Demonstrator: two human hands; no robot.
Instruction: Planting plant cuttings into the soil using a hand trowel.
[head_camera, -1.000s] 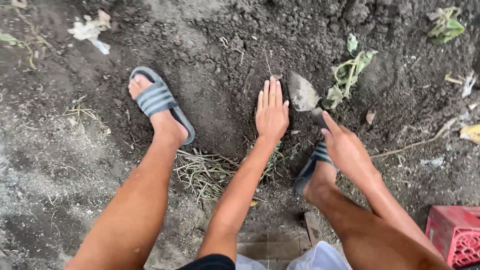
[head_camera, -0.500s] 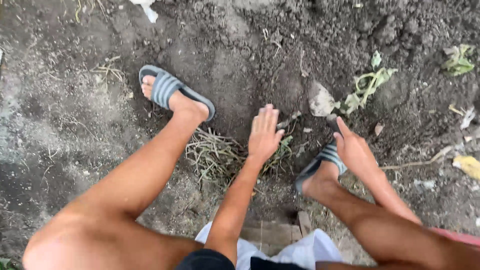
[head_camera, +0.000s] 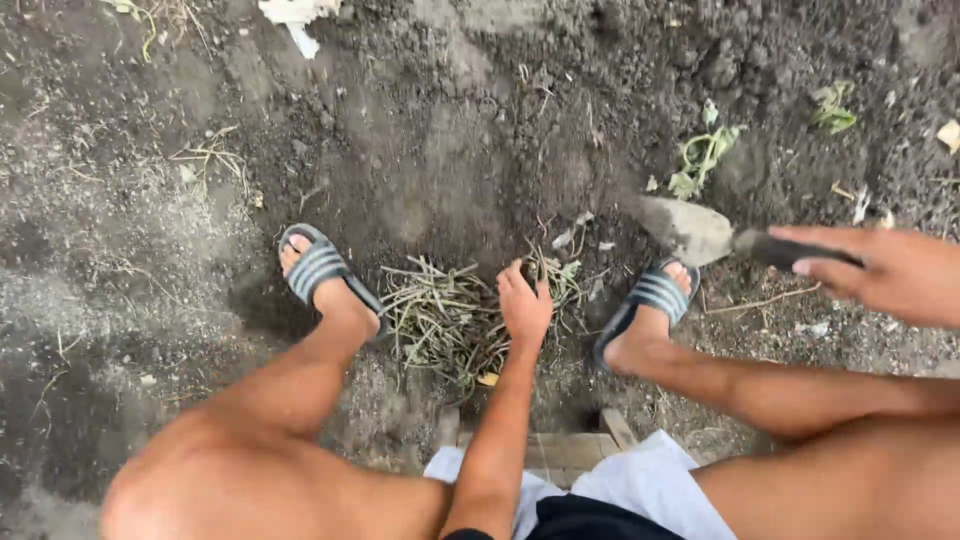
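While the left hand (head_camera: 524, 305) clenches dry plant stalks (head_camera: 440, 315) at 6 o'clock, the right hand (head_camera: 895, 272) grasps a soil-caked trowel (head_camera: 700, 232) at 3 o'clock above dark soil (head_camera: 450, 150).

Dark loose soil (head_camera: 450, 120) outdoors, daylight, white scrap (head_camera: 292, 14) at top edge

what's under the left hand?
The left hand is curled down onto a pile of dry stems and pulled weeds lying on dark soil. What its fingers grip is hidden by the hand itself.
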